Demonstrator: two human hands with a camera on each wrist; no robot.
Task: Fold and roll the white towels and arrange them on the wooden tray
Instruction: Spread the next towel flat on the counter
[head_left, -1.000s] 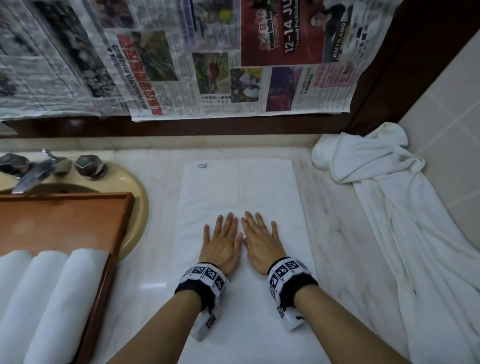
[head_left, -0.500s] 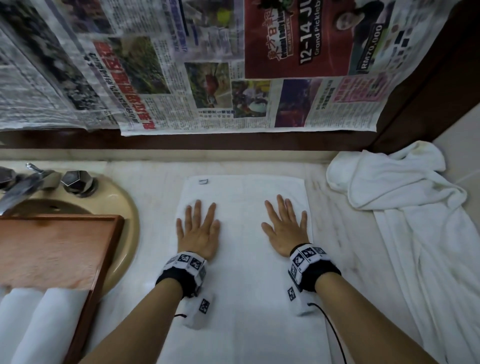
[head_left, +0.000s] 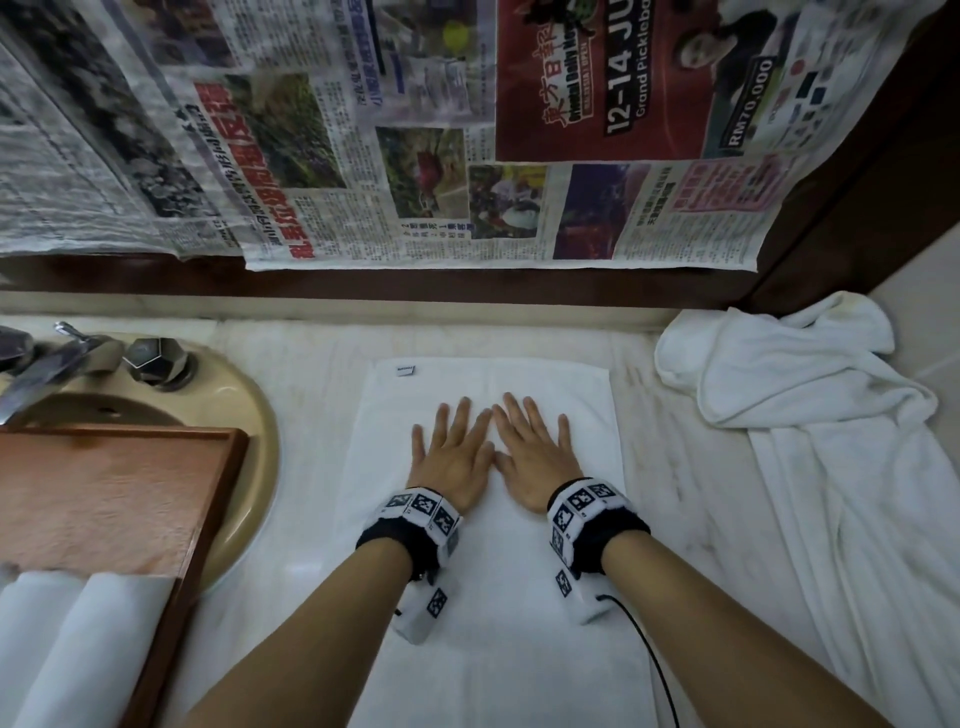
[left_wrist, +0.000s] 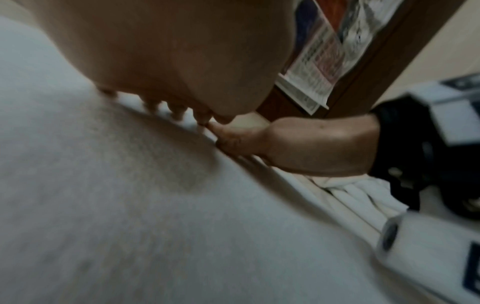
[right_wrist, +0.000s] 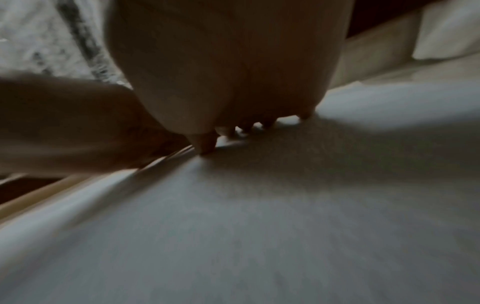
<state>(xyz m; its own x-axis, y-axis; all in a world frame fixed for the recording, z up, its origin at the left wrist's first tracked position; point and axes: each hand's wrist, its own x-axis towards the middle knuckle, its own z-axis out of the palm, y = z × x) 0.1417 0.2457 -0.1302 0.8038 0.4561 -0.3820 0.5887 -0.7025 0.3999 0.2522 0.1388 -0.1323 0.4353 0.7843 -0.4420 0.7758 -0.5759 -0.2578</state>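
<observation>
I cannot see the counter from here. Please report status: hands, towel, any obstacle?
Left hand and right hand flat, side by side on folded towel. Not rolled yet. Wooden tray holds rolled towels. Loose towel lies right, apart.

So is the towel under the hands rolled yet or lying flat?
Flat, not rolled: the towel lies spread as a long rectangle on the counter, left hand and right hand pressing it with straight fingers.
</observation>
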